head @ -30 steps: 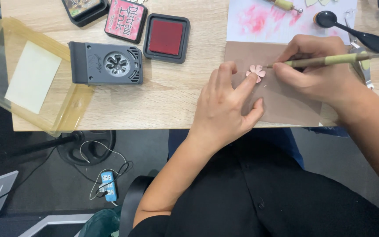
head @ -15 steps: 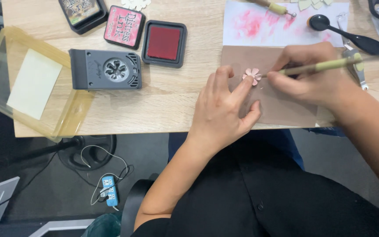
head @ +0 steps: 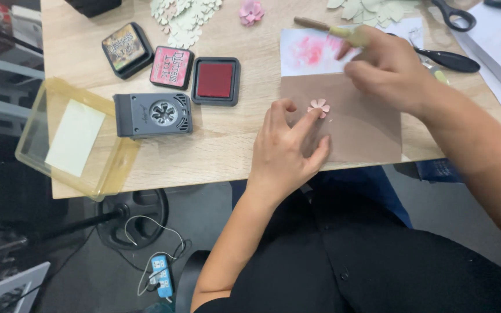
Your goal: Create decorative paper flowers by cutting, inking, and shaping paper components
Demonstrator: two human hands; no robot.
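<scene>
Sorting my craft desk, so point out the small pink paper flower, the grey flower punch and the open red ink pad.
pink paper flower [head: 319, 106], head view, its centre.
grey flower punch [head: 153, 115], head view, its top face.
open red ink pad [head: 215, 80], head view, the red pad.

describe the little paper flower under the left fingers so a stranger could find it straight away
Start at the brown paper sheet on the near right part of the wooden table. Near its upper left corner, the left hand pins a small pink paper flower with a fingertip. It lies flat with rounded petals, smaller and paler than the fuller pink flower at the far edge.
</scene>
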